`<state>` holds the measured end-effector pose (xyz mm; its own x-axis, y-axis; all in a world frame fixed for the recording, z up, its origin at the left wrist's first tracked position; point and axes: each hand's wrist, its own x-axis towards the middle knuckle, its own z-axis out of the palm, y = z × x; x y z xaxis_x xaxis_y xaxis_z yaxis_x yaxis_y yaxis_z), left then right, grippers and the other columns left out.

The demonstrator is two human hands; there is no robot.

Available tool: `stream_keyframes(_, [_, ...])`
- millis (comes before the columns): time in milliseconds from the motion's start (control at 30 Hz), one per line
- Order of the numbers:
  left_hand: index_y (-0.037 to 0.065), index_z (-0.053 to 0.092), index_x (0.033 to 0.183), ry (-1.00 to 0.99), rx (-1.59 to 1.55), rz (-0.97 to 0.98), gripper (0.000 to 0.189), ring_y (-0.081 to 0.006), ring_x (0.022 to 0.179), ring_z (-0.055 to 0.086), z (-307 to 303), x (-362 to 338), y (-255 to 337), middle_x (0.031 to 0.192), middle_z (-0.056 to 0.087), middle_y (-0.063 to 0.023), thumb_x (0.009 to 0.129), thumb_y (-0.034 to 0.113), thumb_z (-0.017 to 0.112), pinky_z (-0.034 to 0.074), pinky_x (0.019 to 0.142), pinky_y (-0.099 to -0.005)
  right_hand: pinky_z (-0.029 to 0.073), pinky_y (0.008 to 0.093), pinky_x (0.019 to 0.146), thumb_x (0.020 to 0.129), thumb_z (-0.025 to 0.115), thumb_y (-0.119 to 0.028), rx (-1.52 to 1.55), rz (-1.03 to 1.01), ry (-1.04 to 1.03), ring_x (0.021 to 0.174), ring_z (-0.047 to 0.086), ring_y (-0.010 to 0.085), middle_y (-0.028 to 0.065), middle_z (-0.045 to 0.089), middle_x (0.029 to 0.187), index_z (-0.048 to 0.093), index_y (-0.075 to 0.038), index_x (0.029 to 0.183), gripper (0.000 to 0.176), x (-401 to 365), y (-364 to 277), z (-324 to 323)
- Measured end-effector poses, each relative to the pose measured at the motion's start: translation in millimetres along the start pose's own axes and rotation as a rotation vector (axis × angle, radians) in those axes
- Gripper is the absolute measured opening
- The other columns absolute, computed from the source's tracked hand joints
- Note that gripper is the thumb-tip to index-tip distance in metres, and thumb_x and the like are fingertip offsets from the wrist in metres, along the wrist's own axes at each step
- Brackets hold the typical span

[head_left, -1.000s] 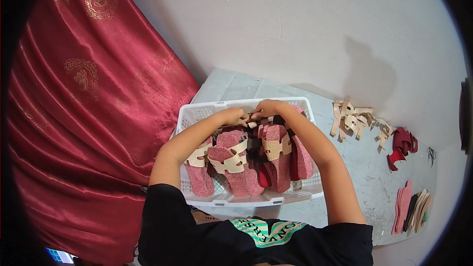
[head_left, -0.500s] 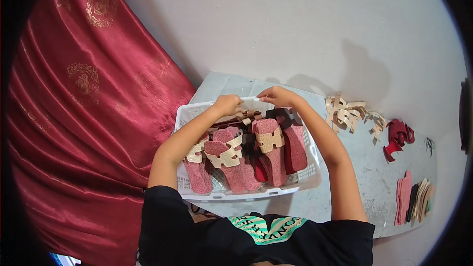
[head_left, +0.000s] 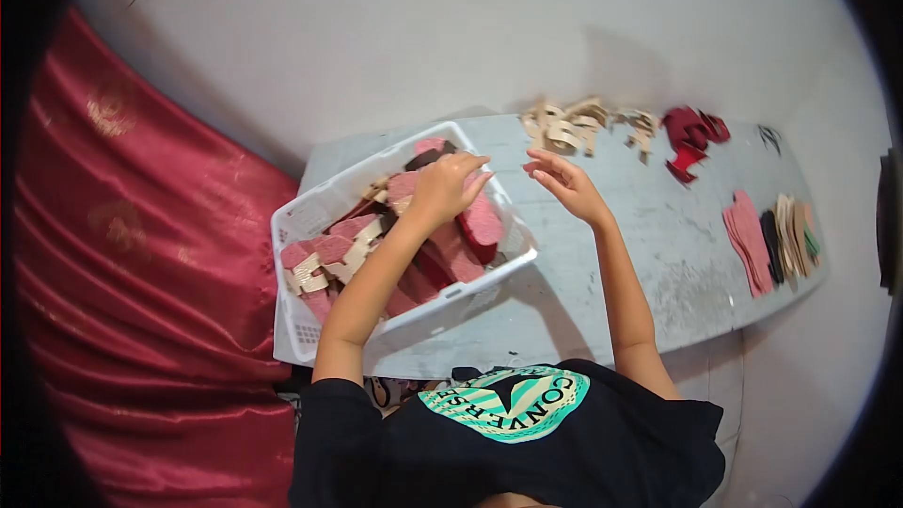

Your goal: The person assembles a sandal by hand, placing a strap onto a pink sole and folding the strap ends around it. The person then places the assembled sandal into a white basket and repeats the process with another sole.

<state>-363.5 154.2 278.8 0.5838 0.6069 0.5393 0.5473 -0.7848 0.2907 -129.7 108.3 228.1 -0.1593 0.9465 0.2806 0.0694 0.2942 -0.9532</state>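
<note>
A white plastic basket (head_left: 287,315) sits tilted across the left part of the table, filled with sandals (head_left: 484,218) that have pink textured soles and cream or dark straps. My left hand (head_left: 450,190) is over the sandals on the basket's right side. Its thumb and fingers are spread, and nothing shows between them. To the right of the basket, my right hand (head_left: 569,186) hovers above the table with fingers apart and pointing left. No held thing shows in it. My left forearm hides some of the sandals.
Along the back of the grey table (head_left: 621,254) lie cream straps (head_left: 564,127), dark red straps (head_left: 691,132) and a thin dark cord (head_left: 769,139). Pink soles (head_left: 746,240) and black and beige pieces (head_left: 788,230) lie at right. A red curtain (head_left: 169,273) hangs on the left.
The view has shifted to the right. The basket now stands at a slant, further left. Both hands have come off its far rim: the left over the sandals, the right out above the table.
</note>
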Motion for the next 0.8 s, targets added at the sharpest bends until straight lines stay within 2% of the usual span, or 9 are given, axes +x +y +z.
stream_keyframes(100, [0.009, 0.067, 0.093, -0.09, -0.134, 0.02, 0.023, -0.0264, 0.079, 0.061, 50, 10, 41, 0.087, 0.065, -0.0074, 0.081, 0.027, 0.061, 0.05, 0.064, -0.0357, 0.042, 0.0287, 0.09, 0.091, 0.054, -0.017, 0.019, 0.057, 0.104, 0.103, 0.055, 0.0146, 0.0104, 0.06, 0.111, 0.049, -0.005, 0.125, 0.037, -62, 0, -30])
stream_keyframes(133, [0.009, 0.067, 0.096, -0.076, -0.15, 0.08, 0.023, -0.0211, 0.067, 0.062, 69, 13, 52, 0.087, 0.066, -0.0064, 0.082, 0.026, 0.062, 0.049, 0.06, -0.0304, 0.042, 0.0281, 0.09, 0.091, 0.053, -0.017, 0.023, 0.077, 0.156, 0.102, 0.055, 0.0139, 0.0091, 0.06, 0.11, 0.049, -0.003, 0.125, 0.037, -83, 2, -41])
stream_keyframes(300, [0.01, 0.068, 0.094, -0.247, -0.33, 0.131, 0.022, -0.0189, 0.068, 0.063, 156, 25, 126, 0.088, 0.067, -0.0053, 0.083, 0.028, 0.061, 0.049, 0.059, -0.0303, 0.043, 0.0271, 0.088, 0.092, 0.053, -0.018, 0.056, 0.131, 0.387, 0.099, 0.055, 0.0129, 0.0077, 0.061, 0.108, 0.05, -0.002, 0.124, 0.036, -183, 29, -95])
stream_keyframes(367, [0.011, 0.068, 0.094, -0.335, -0.386, 0.147, 0.022, -0.0187, 0.068, 0.063, 190, 29, 156, 0.088, 0.067, -0.005, 0.083, 0.028, 0.061, 0.049, 0.059, -0.0304, 0.043, 0.0268, 0.087, 0.092, 0.053, -0.019, 0.067, 0.244, 0.479, 0.098, 0.056, 0.0126, 0.0072, 0.061, 0.108, 0.05, -0.002, 0.124, 0.036, -219, 32, -117])
stream_keyframes(433, [0.012, 0.069, 0.095, -0.395, -0.428, 0.158, 0.022, -0.0185, 0.068, 0.063, 213, 38, 192, 0.087, 0.067, -0.0055, 0.083, 0.029, 0.061, 0.049, 0.059, -0.0308, 0.043, 0.0269, 0.088, 0.091, 0.055, -0.016, 0.07, 0.261, 0.545, 0.104, 0.056, 0.0146, 0.0083, 0.06, 0.109, 0.051, 0.0, 0.122, 0.035, -252, 33, -140])
stream_keyframes(533, [0.012, 0.068, 0.094, -0.471, -0.467, 0.164, 0.024, -0.0201, 0.071, 0.063, 256, 49, 234, 0.087, 0.067, -0.0039, 0.083, 0.03, 0.059, 0.049, 0.06, -0.0324, 0.043, 0.0254, 0.085, 0.091, 0.054, -0.021, 0.018, 0.333, 0.665, 0.098, 0.056, 0.0119, 0.0063, 0.061, 0.107, 0.051, -0.003, 0.123, 0.037, -297, 34, -175])
stream_keyframes(633, [0.01, 0.069, 0.095, -0.504, -0.531, 0.202, 0.025, -0.0194, 0.068, 0.064, 300, 60, 274, 0.089, 0.067, -0.0073, 0.082, 0.03, 0.061, 0.049, 0.06, -0.0315, 0.043, 0.0242, 0.083, 0.091, 0.054, -0.022, 0.001, 0.327, 0.74, 0.096, 0.056, 0.0112, 0.0056, 0.061, 0.107, 0.052, -0.003, 0.122, 0.037, -341, 49, -211])
stream_keyframes(733, [0.008, 0.068, 0.097, -0.655, -0.548, 0.206, 0.027, -0.0189, 0.067, 0.064, 345, 74, 311, 0.09, 0.068, -0.0097, 0.082, 0.029, 0.061, 0.049, 0.06, -0.0307, 0.044, 0.0234, 0.078, 0.091, 0.054, -0.022, -0.053, 0.4, 0.821, 0.094, 0.057, 0.0102, 0.0056, 0.062, 0.107, 0.053, -0.004, 0.121, 0.035, -377, 63, -244])
stream_keyframes(800, [0.007, 0.068, 0.098, -0.694, -0.634, 0.191, 0.028, -0.018, 0.067, 0.063, 375, 78, 334, 0.09, 0.068, -0.0105, 0.082, 0.029, 0.061, 0.049, 0.061, -0.0305, 0.045, 0.0218, 0.071, 0.091, 0.054, -0.022, -0.052, 0.436, 0.954, 0.086, 0.057, 0.0084, 0.0046, 0.062, 0.102, 0.054, -0.003, 0.118, 0.033, -398, 69, -262])
